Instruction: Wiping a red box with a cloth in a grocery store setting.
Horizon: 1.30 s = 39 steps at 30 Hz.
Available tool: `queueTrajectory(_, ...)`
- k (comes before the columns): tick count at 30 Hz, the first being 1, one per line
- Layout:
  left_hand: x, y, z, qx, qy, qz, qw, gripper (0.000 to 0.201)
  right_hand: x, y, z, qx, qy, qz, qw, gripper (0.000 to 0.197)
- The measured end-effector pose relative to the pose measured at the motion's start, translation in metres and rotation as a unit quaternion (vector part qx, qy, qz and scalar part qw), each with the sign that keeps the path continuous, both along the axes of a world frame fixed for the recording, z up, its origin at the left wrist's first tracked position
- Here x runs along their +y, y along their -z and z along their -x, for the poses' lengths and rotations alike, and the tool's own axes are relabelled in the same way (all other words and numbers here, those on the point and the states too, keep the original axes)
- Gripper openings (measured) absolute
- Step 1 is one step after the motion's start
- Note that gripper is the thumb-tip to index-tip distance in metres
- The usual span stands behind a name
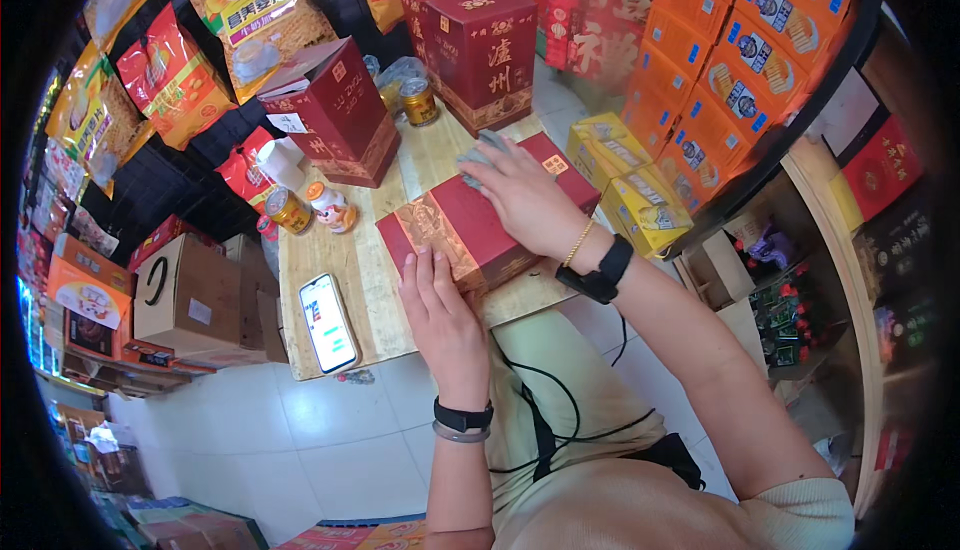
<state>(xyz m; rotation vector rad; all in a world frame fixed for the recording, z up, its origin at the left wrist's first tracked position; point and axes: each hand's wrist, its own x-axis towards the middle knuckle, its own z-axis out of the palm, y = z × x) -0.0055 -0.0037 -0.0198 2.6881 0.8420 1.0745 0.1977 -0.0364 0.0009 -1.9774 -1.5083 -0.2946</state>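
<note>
A dark red carton with gold trim (pixel 455 210) lies on its side across the wooden table (pixel 425 162) in front of me. My right hand (pixel 525 200) presses a crumpled grey cloth (pixel 488 148) against the carton's upper face, near its far edge. On the carton's near left end, around the gold band, rests my left hand (pixel 440 315). Its fingers are stretched out and lie on the surface, with nothing held. The palm-side of the right hand is hidden, and the cloth shows beyond its fingertips.
Similar red cartons stand upright, one back left (pixel 335 115) and others behind (pixel 490 60). Gold cans (pixel 288 212), a small white bottle (pixel 330 208) and a phone (pixel 328 325) occupy the table's left. Yellow boxes (pixel 645 205) sit at the right edge, beside stacked orange boxes (pixel 690 100).
</note>
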Motion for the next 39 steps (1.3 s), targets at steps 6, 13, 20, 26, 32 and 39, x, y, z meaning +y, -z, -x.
queueTrajectory(6, 0.001, 0.001, 0.001, 0.009, -0.005, -0.016, 1.0, 0.062, 0.019, 0.0, 0.035, 0.017, -0.044, 0.0, 0.999, 0.045)
queueTrajectory(13, 0.001, 0.0, 0.002, 0.014, -0.006, -0.014, 1.0, 0.063, 0.002, -0.007, 0.053, 0.031, -0.127, 0.036, 0.991, 0.047)
queueTrajectory(20, -0.004, -0.005, -0.001, 0.016, -0.01, -0.016, 1.0, 0.063, -0.057, -0.019, 0.045, 0.024, -0.132, 0.021, 0.991, 0.04)
queueTrajectory(26, -0.003, -0.001, -0.003, -0.001, -0.013, -0.018, 1.0, 0.064, -0.087, -0.022, 0.004, 0.021, -0.104, 0.052, 0.993, 0.037)
queueTrajectory(32, -0.002, -0.004, 0.0, -0.004, -0.012, 0.002, 1.0, 0.065, -0.08, -0.024, -0.018, 0.042, -0.053, 0.062, 0.996, 0.038)
queueTrajectory(39, -0.001, -0.001, -0.001, -0.007, -0.003, 0.0, 1.0, 0.063, -0.029, -0.007, -0.021, 0.003, 0.036, 0.018, 0.999, 0.04)
